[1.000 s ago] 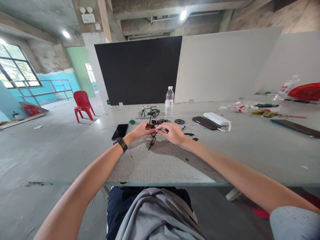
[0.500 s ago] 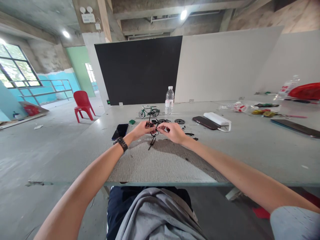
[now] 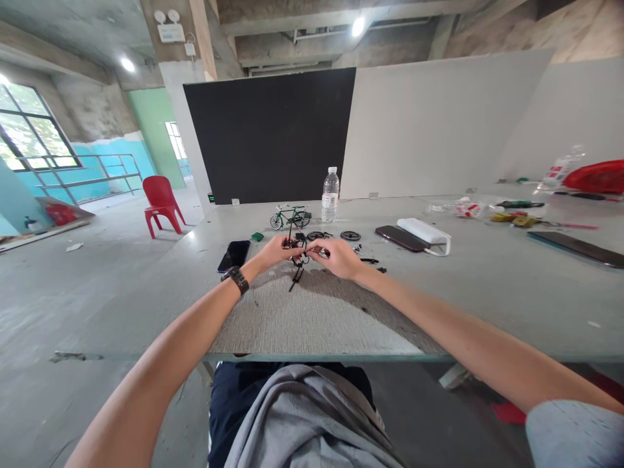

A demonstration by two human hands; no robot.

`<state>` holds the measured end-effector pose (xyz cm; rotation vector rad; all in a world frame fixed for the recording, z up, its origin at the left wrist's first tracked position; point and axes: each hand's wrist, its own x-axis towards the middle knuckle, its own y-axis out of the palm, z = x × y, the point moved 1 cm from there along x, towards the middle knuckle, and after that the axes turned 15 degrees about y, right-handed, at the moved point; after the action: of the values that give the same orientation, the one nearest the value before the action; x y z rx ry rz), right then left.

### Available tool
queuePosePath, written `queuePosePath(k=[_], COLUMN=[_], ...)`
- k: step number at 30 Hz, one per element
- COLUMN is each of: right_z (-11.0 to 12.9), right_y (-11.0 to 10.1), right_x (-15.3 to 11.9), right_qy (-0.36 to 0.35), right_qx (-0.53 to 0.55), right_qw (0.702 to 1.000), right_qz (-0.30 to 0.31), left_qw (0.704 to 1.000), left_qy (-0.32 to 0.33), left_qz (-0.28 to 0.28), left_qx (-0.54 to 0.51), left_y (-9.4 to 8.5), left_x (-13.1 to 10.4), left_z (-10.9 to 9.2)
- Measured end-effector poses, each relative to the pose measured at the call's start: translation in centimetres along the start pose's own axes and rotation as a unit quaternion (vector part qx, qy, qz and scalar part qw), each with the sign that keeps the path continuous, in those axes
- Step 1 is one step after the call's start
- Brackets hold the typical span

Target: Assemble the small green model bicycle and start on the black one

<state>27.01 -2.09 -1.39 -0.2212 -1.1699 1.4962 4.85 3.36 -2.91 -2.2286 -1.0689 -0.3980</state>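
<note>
Above the table my left hand [image 3: 274, 254] is closed on a dark model bicycle frame [image 3: 297, 262], whose thin fork-like end points down toward me. My right hand [image 3: 337, 257] meets it from the right, its thumb and forefinger pinched at the frame's side; whatever small part sits in the pinch is hidden. Just behind the hands lie loose black model wheels, one wheel [image 3: 350, 236] in plain sight and another wheel [image 3: 318, 236] partly covered. Small black parts [image 3: 369, 261] are scattered right of my right hand. A complete green model bicycle [image 3: 290, 217] stands farther back.
A phone [image 3: 234, 256] and a small green piece [image 3: 257, 237] lie to the left. Behind stands a water bottle [image 3: 330, 196]. Rightward are a dark phone [image 3: 400, 238], a white power bank [image 3: 423, 234] with a cable, and tools [image 3: 517, 220]. The table's front edge [image 3: 322, 358] is near my lap.
The frame has turned slightly between my hands, and my right fingertips have shifted a little along it. Everything on the table stays put.
</note>
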Motion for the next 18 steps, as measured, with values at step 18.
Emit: queuePosePath(k=[18], right_z=[-0.36], right_y=[0.32], right_x=[0.10], right_qy=[0.007], right_qx=[-0.007], right_qw=[1.000], right_qz=[0.026], left_qw=[1.000], left_qy=[-0.010], left_qz=[0.003], left_qx=[0.024], left_y=[0.20], left_x=[0.07], left_z=[-0.50])
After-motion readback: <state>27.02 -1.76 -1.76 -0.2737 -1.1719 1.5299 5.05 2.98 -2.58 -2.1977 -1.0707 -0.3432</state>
